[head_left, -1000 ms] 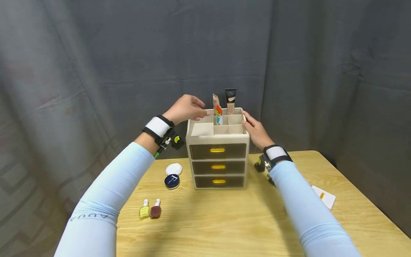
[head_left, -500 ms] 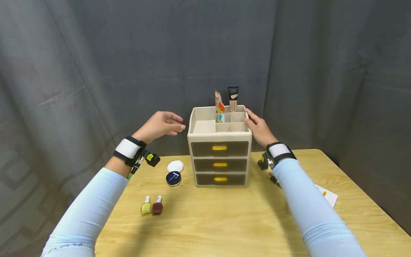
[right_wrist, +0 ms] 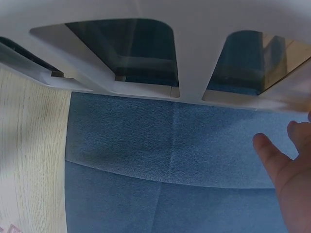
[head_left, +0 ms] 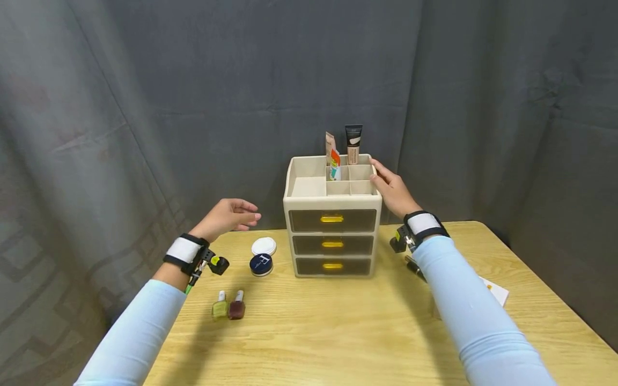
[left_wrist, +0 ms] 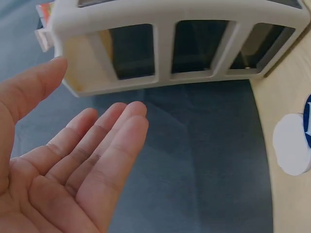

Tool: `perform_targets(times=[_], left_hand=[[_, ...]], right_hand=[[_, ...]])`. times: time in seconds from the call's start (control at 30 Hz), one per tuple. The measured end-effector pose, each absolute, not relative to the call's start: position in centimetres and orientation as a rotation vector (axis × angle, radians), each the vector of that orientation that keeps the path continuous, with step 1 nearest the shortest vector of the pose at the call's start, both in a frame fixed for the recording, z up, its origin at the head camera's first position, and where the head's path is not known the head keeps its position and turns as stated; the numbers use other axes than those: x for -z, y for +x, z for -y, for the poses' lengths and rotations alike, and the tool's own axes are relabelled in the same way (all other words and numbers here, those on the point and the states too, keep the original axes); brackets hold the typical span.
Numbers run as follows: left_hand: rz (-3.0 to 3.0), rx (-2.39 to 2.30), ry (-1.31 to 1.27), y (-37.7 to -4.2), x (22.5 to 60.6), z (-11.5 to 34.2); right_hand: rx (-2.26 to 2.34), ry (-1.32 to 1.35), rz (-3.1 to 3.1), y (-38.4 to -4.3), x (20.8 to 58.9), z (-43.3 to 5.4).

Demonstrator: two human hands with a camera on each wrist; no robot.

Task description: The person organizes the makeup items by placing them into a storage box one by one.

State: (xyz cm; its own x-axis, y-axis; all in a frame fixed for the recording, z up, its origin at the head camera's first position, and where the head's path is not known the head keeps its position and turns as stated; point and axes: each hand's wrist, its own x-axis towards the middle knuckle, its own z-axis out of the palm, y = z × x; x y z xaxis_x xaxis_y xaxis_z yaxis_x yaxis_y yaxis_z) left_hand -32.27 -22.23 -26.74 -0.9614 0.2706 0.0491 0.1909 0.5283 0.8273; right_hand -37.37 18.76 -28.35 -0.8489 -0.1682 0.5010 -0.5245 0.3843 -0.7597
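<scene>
A cream drawer organizer (head_left: 333, 201) with dark drawer fronts and yellow handles stands at the back of the table. Near its top right rim is my right hand (head_left: 395, 193), thumb and index tip right at the edge; other fingers (right_wrist: 272, 155) extend loosely outside its side wall. To the organizer's left, my left hand (head_left: 226, 219) hovers in the air holding nothing, its fingers (left_wrist: 121, 150) relaxed and spread from the thumb. Upright in the top compartments stand a black-capped tube (head_left: 354, 145), a beige tube (head_left: 330, 146) and a small orange-white tube (head_left: 335, 166).
Left of the organizer lie a white round case (head_left: 264, 246) and a navy-lidded compact (head_left: 261, 264). Closer in are yellow (head_left: 219, 309) and dark red (head_left: 237, 308) nail polish bottles. Beside the right forearm lie a black pen-like item (head_left: 414, 267) and a white box (head_left: 498, 292).
My left hand has left the organizer's top compartments and moved left and down. My right hand has stayed at the right rim. The tubes stand as before.
</scene>
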Motion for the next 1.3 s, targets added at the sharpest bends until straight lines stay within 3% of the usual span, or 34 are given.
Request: perform_targets(times=[0.63,1.07,1.3], left_hand=[[-2.695,-1.360,0.219,-34.1,32.8,22.5],[-2.883,-0.992,0.108,-36.4,35.2,22.5],[-2.990,-0.748,0.184,-37.5,36.3,22.4]], right_hand=[[-1.459,0.577,2.323,-36.6,27.9,-19.2],[-1.479,0.560,2.319,-36.2,28.1,-19.2],[-1.495,0.571,2.306,-35.9,28.2,-19.1]])
